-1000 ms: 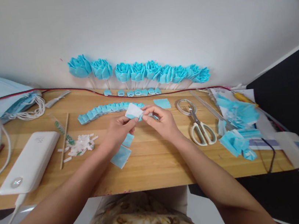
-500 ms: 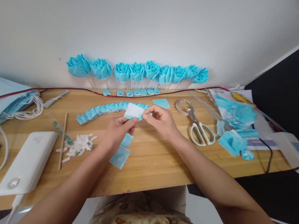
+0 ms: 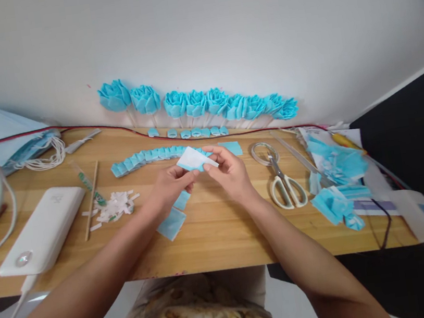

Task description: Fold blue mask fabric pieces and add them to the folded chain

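Note:
Between my two hands is a small piece of blue-and-white fabric [image 3: 195,158], its white side up and a blue folded edge along the front. My left hand [image 3: 174,184] pinches its near left edge with the thumb on top. The right end sits between the thumb and fingers of my right hand [image 3: 228,170]. Behind the piece runs a curved row of folded blue pieces [image 3: 148,157], partly hidden by it. Two flat blue squares [image 3: 171,224] lie by my left wrist, and another blue piece [image 3: 231,149] lies beyond my right hand.
Blue fabric flowers [image 3: 196,103] on sticks lean on the wall, with small blue rolls before them. Scissors [image 3: 287,190] and a tape roll [image 3: 264,153] lie right, near blue scraps [image 3: 337,207]. Left are white paper strips [image 3: 115,206], a wooden stick [image 3: 92,199] and a white power bank [image 3: 42,230].
My right fingers have shifted along the fabric piece and spread its right end flatter, so more white shows. My left hand keeps its pinch. The view has shifted slightly.

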`<state>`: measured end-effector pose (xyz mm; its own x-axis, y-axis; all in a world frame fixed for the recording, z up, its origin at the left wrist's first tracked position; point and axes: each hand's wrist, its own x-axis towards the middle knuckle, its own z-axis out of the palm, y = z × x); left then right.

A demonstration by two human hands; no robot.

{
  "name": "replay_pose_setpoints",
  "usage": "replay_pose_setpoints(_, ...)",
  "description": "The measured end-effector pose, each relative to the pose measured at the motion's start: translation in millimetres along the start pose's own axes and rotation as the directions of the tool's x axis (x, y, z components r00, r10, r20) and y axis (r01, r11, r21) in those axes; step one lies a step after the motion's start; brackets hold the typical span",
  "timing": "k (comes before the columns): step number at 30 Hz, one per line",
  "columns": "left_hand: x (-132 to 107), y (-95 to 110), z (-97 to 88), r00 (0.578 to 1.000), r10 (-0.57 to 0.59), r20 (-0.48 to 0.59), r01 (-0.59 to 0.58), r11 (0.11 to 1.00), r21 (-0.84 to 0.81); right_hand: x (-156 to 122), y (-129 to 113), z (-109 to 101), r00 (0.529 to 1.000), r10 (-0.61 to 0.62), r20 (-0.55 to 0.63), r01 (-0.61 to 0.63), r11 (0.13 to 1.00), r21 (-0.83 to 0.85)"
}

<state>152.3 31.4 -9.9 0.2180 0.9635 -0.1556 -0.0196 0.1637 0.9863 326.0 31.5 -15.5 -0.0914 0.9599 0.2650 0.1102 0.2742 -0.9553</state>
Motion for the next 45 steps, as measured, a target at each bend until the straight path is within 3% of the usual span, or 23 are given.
replay_pose_setpoints(7, 2.2, 1.1, -3.1, 0.995, 0.095, -0.038, -0.098, 0.991, -0.087, 2.2, 3.3, 2.2, 0.987, 0.096, 0.126, -0.116, 0.981, 0.157)
replay_pose_setpoints(14, 0.7, 5.2, -5.1, 0.991, 0.135, -0.014, -0.134, 0.989, 0.061, 3.7, 3.0, -2.6, 0.964, 0.187, 0.189, -0.224, 0.954, 0.2)
replay_pose_setpoints(19, 0.6, 2.9, -4.0, 0.991, 0.134, 0.005, -0.134, 0.991, -0.029, 2.3, 1.4, -0.8, 0.981, 0.158, 0.113, -0.173, 0.975, 0.141)
replay_pose_setpoints(24, 1.5, -1.6, -4.2, 0.995, 0.054, 0.084, -0.042, 0.989, -0.142, 1.8, 1.1, 0.9, 0.99, 0.113, 0.08, -0.127, 0.972, 0.2)
replay_pose_setpoints(30, 2.5, -0.4, -6.4, 0.996, 0.082, 0.027, -0.083, 0.996, 0.023, 2.9, -0.5, -1.7, 0.981, 0.144, 0.128, -0.165, 0.971, 0.175)
replay_pose_setpoints(34, 0.2, 2.9, -5.3, 0.997, 0.048, 0.063, -0.059, 0.982, 0.179, 2.8, -3.1, -4.3, 0.973, 0.198, 0.121, -0.213, 0.967, 0.136)
replay_pose_setpoints(37, -1.5, 4.1, -4.1, 0.995, 0.023, 0.097, -0.047, 0.967, 0.251, 2.0, -4.4, -5.0, 0.982, 0.177, 0.07, -0.184, 0.977, 0.104)
replay_pose_setpoints(45, -1.3, 5.4, -6.4, 0.99, 0.036, 0.14, -0.061, 0.981, 0.186, 2.5, -3.5, -7.0, 0.994, 0.085, 0.07, -0.089, 0.995, 0.05)
